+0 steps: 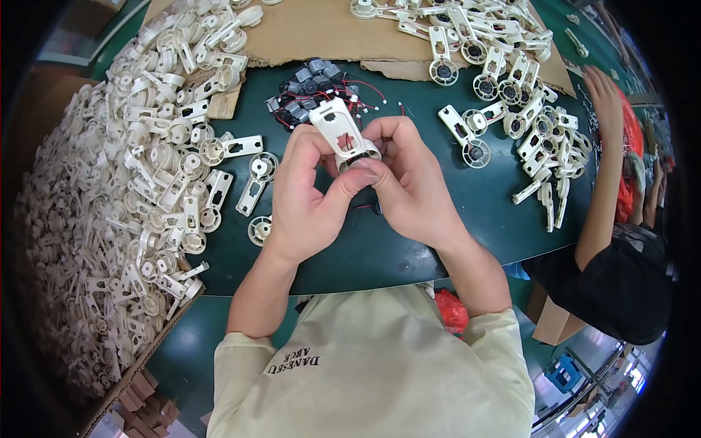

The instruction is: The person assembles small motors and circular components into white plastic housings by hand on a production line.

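Note:
Both my hands meet near the middle of the table, pinching one white plastic housing (336, 131) with a long slotted end and a round cup-shaped end. My left hand (310, 208) grips its left side, while my right hand (412, 193) closes on the right side. Both thumbs press at the round end, where something dark shows inside; thin red wire is visible through the slot. Just beyond my fingers lies a heap of small grey and black motors (310, 84) with red and black wires and white plugs. Loose white housings (255, 182) lie beside my left hand.
A huge pile of white housings (95, 219) fills the left side. Housings with dark round inserts (544, 135) cluster at the right, some on a cardboard sheet (321, 36) at the back. Another person's arm (602, 168) reaches over the table's right end.

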The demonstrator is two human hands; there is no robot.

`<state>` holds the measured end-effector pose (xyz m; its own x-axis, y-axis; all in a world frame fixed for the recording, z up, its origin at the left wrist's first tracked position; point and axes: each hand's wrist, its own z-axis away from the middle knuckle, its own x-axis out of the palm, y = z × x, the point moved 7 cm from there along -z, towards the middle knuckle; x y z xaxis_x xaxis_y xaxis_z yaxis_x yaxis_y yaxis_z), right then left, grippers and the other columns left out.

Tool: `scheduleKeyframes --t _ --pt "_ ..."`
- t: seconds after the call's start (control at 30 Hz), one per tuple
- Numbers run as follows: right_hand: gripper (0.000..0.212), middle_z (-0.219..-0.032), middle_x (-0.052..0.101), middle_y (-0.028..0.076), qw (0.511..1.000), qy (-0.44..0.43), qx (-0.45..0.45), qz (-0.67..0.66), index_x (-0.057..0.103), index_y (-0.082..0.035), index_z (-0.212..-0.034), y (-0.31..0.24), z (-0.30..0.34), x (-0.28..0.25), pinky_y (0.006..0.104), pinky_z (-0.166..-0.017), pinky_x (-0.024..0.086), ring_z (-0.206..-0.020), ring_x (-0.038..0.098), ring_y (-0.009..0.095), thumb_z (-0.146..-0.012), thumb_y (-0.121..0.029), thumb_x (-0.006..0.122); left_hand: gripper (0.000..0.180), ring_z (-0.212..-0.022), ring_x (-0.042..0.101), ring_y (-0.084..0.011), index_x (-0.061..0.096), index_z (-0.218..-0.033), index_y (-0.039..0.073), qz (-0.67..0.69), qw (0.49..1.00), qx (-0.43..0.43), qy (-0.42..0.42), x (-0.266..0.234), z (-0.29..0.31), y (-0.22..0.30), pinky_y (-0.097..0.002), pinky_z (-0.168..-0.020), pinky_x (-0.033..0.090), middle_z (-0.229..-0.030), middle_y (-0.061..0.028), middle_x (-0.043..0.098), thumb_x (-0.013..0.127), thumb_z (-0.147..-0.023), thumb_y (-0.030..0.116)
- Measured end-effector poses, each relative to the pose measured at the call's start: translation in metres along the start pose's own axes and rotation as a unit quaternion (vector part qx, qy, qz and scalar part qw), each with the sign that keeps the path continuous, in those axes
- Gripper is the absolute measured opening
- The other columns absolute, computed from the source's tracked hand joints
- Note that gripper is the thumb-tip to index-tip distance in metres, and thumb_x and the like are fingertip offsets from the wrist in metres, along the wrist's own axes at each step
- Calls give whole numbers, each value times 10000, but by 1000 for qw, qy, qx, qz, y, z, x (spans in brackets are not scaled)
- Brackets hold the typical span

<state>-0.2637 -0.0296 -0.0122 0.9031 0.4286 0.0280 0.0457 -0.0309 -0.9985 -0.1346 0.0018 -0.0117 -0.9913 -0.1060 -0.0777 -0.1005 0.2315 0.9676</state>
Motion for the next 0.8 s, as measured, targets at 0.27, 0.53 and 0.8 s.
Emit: scheduleKeyframes --t 0.27,0.53,0.8 --pt "258 -945 606 102 977 152 -76 130 580 13 -1100 0 -16 -46 284 -681 537 -805 636 154 -899 -104 693 445 -823 590 -168 567 -1197 26 -141 990 -24 9 -13 4 27 -310 -720 507 -1046 -89 575 769 -806 89" --pt "141 -912 640 137 910 171 -145 349 655 -26 -988 -32 -8 -59 372 -673 530 -732 646 291 -861 -77 692 563 -855 643 -354 549 -1199 36 -558 806 -147 -133 -71 67 42 -430 -695 531 -1141 -136 559 814 -735 211" --pt "357 -956 606 117 873 -23 -102 476 653 -31 -1081 5 -10 -22 424 -759 509 -920 611 337 -772 -158 779 405 -666 617 -127 560 -1142 3 -312 920 -226 -78 -73 37 40 -278 -595 499 -1041 -76 576 778 -813 92"
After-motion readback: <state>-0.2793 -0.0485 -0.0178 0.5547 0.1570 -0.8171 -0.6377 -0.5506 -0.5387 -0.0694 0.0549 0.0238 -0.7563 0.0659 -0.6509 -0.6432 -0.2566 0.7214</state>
